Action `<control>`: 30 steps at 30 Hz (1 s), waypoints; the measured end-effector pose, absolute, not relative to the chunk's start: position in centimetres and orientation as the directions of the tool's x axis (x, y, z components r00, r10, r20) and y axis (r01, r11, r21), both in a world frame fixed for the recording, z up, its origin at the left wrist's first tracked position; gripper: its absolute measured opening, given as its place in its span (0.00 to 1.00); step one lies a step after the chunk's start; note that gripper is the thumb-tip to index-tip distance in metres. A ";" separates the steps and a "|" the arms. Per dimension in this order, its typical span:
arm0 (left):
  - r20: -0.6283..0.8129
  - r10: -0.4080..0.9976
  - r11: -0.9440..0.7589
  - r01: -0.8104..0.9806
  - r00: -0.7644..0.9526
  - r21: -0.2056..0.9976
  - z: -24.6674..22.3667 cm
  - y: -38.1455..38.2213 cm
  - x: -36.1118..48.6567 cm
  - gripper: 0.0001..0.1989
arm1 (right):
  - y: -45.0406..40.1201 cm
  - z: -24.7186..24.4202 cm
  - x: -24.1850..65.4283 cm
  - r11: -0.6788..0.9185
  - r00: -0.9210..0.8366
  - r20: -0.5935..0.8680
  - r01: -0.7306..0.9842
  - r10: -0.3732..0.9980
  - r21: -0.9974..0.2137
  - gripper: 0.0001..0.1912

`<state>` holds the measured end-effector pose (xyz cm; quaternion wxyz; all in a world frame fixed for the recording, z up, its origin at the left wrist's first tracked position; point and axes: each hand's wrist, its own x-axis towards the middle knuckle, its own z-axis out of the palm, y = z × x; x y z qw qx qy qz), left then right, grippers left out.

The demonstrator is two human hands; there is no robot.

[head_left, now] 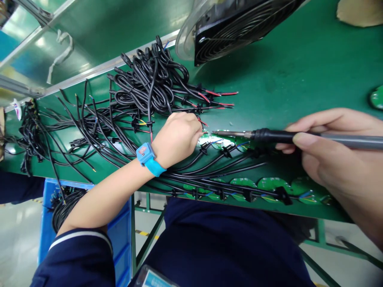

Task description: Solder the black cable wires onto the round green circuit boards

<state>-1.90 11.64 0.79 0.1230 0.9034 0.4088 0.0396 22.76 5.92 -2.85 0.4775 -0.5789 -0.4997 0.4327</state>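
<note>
On the green worktop (287,79), the right hand's fingers (308,139) grip a soldering iron (278,136), its tip just beyond them, near the left hand (181,135). The left fingers curl closed beside a green circuit board (220,140); whether they pinch a wire, I cannot tell.

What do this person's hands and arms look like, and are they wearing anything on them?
Both hands are bare, no gloves. The left hand has a square, light-blue watch with a reddish picture at its wrist. The left sleeve is short and navy, with a white stripe. The right hand shows no watch.
</note>
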 end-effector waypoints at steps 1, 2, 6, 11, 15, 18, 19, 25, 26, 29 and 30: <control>-0.032 0.749 -0.634 0.730 0.662 0.254 0.8 11.6 -1.9 0.10 | 5.9 -2.8 22.7 -0.050 0.126 -0.029 0.171 0.992 -0.984 0.14; -0.036 0.749 -0.634 0.731 0.662 0.253 0.8 11.6 -1.9 0.10 | 5.9 -2.7 22.7 -0.055 0.121 -0.033 0.186 0.992 -0.981 0.14; -0.037 0.750 -0.633 0.732 0.661 0.252 0.9 11.6 -1.8 0.10 | 5.9 -2.4 22.7 -0.039 0.073 -0.014 0.340 0.997 -0.940 0.15; -0.043 0.749 -0.635 0.735 0.661 0.237 1.0 11.6 -1.7 0.09 | 5.8 -1.9 22.6 0.068 0.017 0.089 0.501 0.996 -0.863 0.15; -0.063 0.744 -0.638 0.735 0.665 0.230 1.1 11.7 -1.7 0.10 | 5.5 -0.9 21.8 -0.077 0.121 -0.036 0.352 0.992 -0.933 0.13; -0.063 0.741 -0.641 0.732 0.669 0.232 1.1 11.8 -1.7 0.10 | 5.5 -0.4 21.3 -0.136 0.180 -0.096 0.227 0.979 -0.964 0.12; -0.066 0.740 -0.641 0.732 0.669 0.232 1.1 11.8 -1.7 0.11 | 5.5 -0.3 21.2 -0.142 0.180 -0.103 0.220 0.978 -0.965 0.11; -0.073 0.736 -0.648 0.732 0.673 0.211 1.2 11.9 -1.7 0.11 | 5.3 0.0 21.1 -0.203 0.178 -0.161 0.257 0.971 -0.945 0.11; -0.069 0.734 -0.652 0.729 0.676 0.206 1.2 11.9 -1.7 0.11 | 5.3 -0.1 21.2 -0.202 0.181 -0.159 0.252 0.970 -0.946 0.11; -0.047 0.719 -0.676 0.714 0.693 0.182 1.1 11.8 -1.8 0.11 | 5.6 -0.6 21.5 -0.150 0.179 -0.116 0.188 0.977 -0.971 0.13; -0.033 0.711 -0.688 0.706 0.702 0.168 1.0 11.7 -1.9 0.12 | 5.7 -0.8 21.6 -0.131 0.176 -0.102 0.166 0.979 -0.977 0.14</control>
